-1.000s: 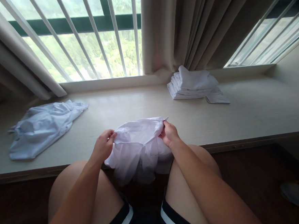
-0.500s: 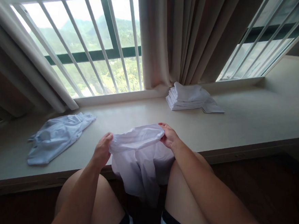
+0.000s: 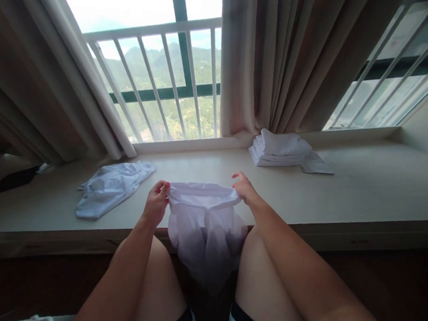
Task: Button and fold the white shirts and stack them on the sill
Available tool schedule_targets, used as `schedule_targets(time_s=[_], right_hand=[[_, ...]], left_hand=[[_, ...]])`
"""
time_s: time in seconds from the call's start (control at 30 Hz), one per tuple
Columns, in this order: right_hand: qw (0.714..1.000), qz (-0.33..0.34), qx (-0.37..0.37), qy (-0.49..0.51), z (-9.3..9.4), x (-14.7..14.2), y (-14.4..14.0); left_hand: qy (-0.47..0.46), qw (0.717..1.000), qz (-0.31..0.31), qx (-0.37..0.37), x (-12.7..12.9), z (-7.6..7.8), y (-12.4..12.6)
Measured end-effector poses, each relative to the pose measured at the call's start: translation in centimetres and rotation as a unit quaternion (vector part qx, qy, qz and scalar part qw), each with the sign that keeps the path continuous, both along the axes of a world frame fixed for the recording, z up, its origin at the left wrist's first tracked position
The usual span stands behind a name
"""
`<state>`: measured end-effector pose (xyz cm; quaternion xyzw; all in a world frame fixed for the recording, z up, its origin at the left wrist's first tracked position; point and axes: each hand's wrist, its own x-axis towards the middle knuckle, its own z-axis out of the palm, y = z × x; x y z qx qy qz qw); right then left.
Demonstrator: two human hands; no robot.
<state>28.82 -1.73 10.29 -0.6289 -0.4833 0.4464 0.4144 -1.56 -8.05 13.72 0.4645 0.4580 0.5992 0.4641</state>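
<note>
A thin white garment [image 3: 205,223] hangs between my hands, its open band stretched wide and its lower part draping down between my knees. What kind of garment it is, I cannot make out. My left hand [image 3: 157,203] pinches the band's left end between thumb and fingers. At the other end my right hand [image 3: 246,188] grips the band, with one finger lifted off and pointing left. Beyond my left hand another white garment [image 3: 115,188] lies loosely crumpled on the ledge. A neat stack of folded white cloths [image 3: 280,149] sits farther back on the right.
The pale window ledge [image 3: 362,190] runs across in front of my knees. Behind it hang heavy brown curtains [image 3: 279,62], and white railings [image 3: 149,87] guard the window. A thin dark flat object [image 3: 11,180] lies at the ledge's far left. One flat white piece [image 3: 317,163] lies against the stack.
The garment's band has been pulled straighter and now hangs more level. One right finger has lifted off. My view has tilted up and turned left.
</note>
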Motion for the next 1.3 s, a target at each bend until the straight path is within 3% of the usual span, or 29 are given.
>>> schedule_targets(time_s=[0.13, 0.23, 0.3, 0.43, 0.53, 0.6, 0.7, 0.8, 0.9, 0.97, 1.03, 1.1, 1.23, 1.3], right_hand=[[0.983, 0.027, 0.105, -0.145, 1.9, -1.8, -1.8], [0.906, 0.132, 0.241, -0.323, 2.4, -4.2, -4.4], [0.873, 0.188, 0.240, -0.382, 1.8, -5.8, -5.9], [0.896, 0.213, 0.096, -0.377, -0.7, -7.3, -6.9], [0.912, 0.203, 0.042, -0.353, -1.9, -6.3, -6.2], [0.924, 0.197, 0.021, -0.326, -1.7, -4.8, -5.3], [0.940, 0.218, 0.012, -0.263, 0.2, -2.4, -3.3], [0.946, 0.259, 0.016, -0.194, 3.4, -0.4, -0.6], [0.952, 0.291, 0.019, -0.088, 6.1, 0.7, 2.6], [0.964, 0.260, 0.024, -0.058, 6.4, 0.9, 4.7], [0.976, 0.198, 0.027, -0.091, 5.2, 0.6, 6.2], [0.979, 0.149, 0.027, -0.136, 2.6, 0.0, 6.7], [0.975, 0.095, 0.025, -0.198, -3.4, -0.7, 5.7], [0.972, 0.084, 0.025, -0.216, -5.4, -0.8, 5.1]], left_hand=[[0.004, 1.000, 0.012, 0.018, 1.0, -0.3, -0.7], [0.002, 1.000, 0.007, 0.029, 1.5, -0.3, -1.0], [0.001, 0.999, -0.002, 0.035, 1.6, -0.1, -1.1], [0.003, 0.999, 0.008, 0.039, 1.1, 0.5, -1.4], [0.005, 0.999, 0.015, 0.029, 0.1, 0.8, -1.1], [0.010, 0.999, 0.020, 0.023, -0.7, 1.1, -0.7], [0.022, 0.998, 0.039, 0.035, -1.5, 2.0, 0.3], [0.039, 0.994, 0.070, 0.072, -1.7, 3.7, 2.2], [0.101, 0.984, 0.117, 0.094, -1.8, 5.4, 5.3], [0.146, 0.978, 0.127, 0.081, -1.8, 5.4, 7.7], [0.185, 0.975, 0.115, 0.050, -1.9, 3.8, 9.9], [0.235, 0.967, 0.103, 0.011, -1.9, 1.0, 11.2], [0.329, 0.939, 0.078, -0.058, -1.9, -5.5, 11.7], [0.363, 0.926, 0.060, -0.081, -1.9, -7.5, 11.6]])
